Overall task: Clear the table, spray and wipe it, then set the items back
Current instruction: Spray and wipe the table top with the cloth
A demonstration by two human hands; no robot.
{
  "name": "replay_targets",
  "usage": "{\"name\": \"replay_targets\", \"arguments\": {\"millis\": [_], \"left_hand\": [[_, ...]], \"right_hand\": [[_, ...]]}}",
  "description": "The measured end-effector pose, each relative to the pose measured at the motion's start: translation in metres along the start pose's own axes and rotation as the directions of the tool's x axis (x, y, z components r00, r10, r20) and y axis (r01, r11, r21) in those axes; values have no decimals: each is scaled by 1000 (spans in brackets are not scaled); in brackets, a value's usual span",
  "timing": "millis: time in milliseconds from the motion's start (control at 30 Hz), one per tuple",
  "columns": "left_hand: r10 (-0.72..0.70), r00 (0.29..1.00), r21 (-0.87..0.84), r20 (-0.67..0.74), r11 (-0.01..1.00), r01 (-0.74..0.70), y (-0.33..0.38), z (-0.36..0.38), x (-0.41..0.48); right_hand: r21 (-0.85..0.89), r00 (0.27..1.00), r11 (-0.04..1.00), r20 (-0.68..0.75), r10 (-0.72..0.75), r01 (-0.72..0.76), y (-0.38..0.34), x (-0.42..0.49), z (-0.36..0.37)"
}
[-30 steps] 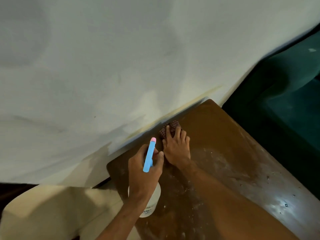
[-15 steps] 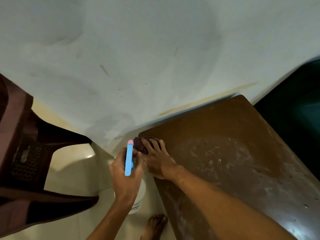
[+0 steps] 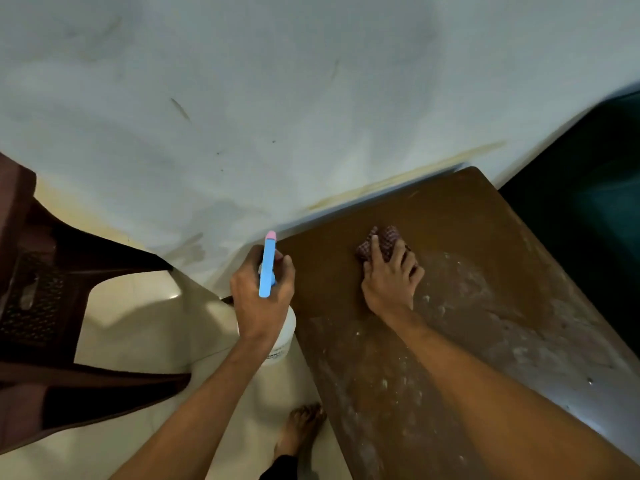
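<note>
Right hand [image 3: 389, 285] spread flat on the checkered cloth [image 3: 386, 237], left hand [image 3: 258, 301] wrapped round the spray bottle [image 3: 284, 336]. The table [image 3: 450, 216] looks sudsy under my palm, so the cloth might skid out.

Checkered cloth [image 3: 389, 237] lies bunched on the white-speckled brown table [image 3: 450, 216].

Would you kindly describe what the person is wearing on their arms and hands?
The left hand and right hand are bare, without gloves, and no ring, watch or bracelet shows. The left forearm and right forearm are uncovered to the frame edge; no sleeve shows.
</note>
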State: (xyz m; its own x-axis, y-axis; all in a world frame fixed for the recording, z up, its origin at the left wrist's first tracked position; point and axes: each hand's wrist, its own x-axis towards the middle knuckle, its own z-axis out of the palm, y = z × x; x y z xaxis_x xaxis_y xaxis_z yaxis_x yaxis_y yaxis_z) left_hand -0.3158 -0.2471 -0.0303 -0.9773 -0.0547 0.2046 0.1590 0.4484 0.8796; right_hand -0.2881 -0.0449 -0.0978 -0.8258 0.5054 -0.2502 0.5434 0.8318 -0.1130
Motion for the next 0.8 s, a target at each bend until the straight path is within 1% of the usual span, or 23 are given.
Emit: {"name": "replay_targets", "arguments": {"millis": [67,133,200,267,333,400,433,467,500,600,667,733,800], "left_hand": [[6,1000,25,-17,1000,-5,-3,0,0],[15,1000,33,-19,999,-14,-3,-4,-4],[17,1000,51,-15,999,-16,-3,-7,-11],[12,1000,56,1,998,-12,-2,-9,-20],[10,1000,35,26,999,-11,2,-10,-29],[24,999,46,40,999,-26,8,-7,-39],[25,999,52,48,998,-27,13,-3,-46],[22,998,52,56,998,-25,17,2,-49],[20,997,45,69,999,-23,21,6,-52],[51,992,30,114,998,-55,37,25,-62],[62,988,1,145,998,-63,49,38,-67],[84,982,-20,169,996,-82,61,53,-70],[110,975,-22,191,994,-108,72,67,-69]], "right_hand": [[5,982,982,21,-190,190,-24,-21,2],[-10,913,916,89,-398,401,-49,-53,10],[-58,827,833,172,-535,550,-64,-85,22],[-99,751,750,199,-629,654,-57,-101,32],[-69,679,677,128,-723,733,-33,-100,36],[-65,638,635,95,-764,770,0,-92,35],[-88,650,644,112,-752,760,18,-87,31],[-112,684,675,123,-719,730,33,-80,25],[-125,734,723,122,-669,680,48,-73,20],[-141,895,883,66,-442,447,101,-54,3],[-101,971,966,37,-235,238,142,-46,-5],[-43,1000,999,-9,-8,7,182,-44,-9],[12,984,984,-27,177,-176,207,-46,-11]]}}
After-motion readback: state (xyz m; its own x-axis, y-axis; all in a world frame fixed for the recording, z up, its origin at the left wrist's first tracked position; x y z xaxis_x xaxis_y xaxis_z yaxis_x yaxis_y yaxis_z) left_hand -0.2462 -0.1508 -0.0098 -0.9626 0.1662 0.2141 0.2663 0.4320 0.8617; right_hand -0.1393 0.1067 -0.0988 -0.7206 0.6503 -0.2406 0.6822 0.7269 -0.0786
